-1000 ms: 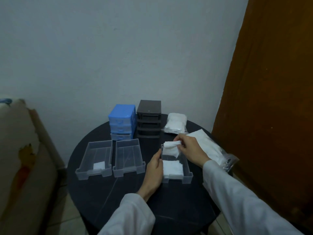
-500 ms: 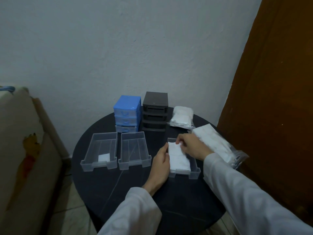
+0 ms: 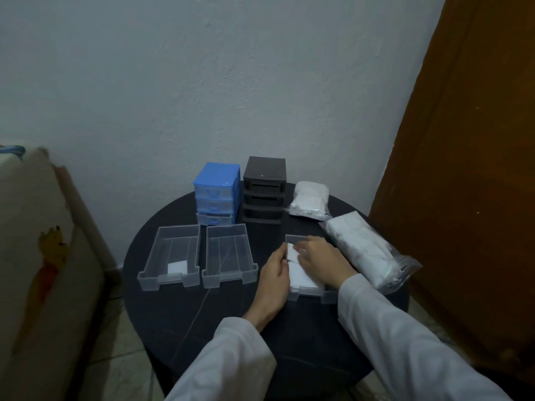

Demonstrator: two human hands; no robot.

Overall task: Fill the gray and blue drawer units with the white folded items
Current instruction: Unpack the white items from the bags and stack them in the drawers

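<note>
White folded items (image 3: 301, 277): flat soft rectangular pads, lying flat and stacked inside a clear plastic drawer tray (image 3: 311, 296) near the table's right-front area. Tray's rear end and front lip visible, middle covered by hands.

Left hand (image 3: 273, 280) rests against the tray's left wall, fingers loosely bent along it, thumb tip touching the top pad. Right hand (image 3: 322, 263) lies palm-down on the pads, fingers fairly straight, pressing them; not clamped on anything. Both arms in white sleeves.

Left of that tray, two more clear plastic drawer trays sit side by side: the middle tray (image 3: 228, 256) shows no pads, the leftmost tray (image 3: 170, 259) has one small white folded square (image 3: 177, 267) at its front end.

At the table's back edge: blue three-drawer plastic unit (image 3: 215, 195), drawers in, bottom one slightly out; touching or just beside it on the right, dark gray drawer frame (image 3: 264, 189), slots open.

Right edge of the round black table (image 3: 179, 311): two clear bags of white pads, small bag (image 3: 309, 199) at back, long bag (image 3: 366, 253) nearer the front, just beside the right hand.
</note>
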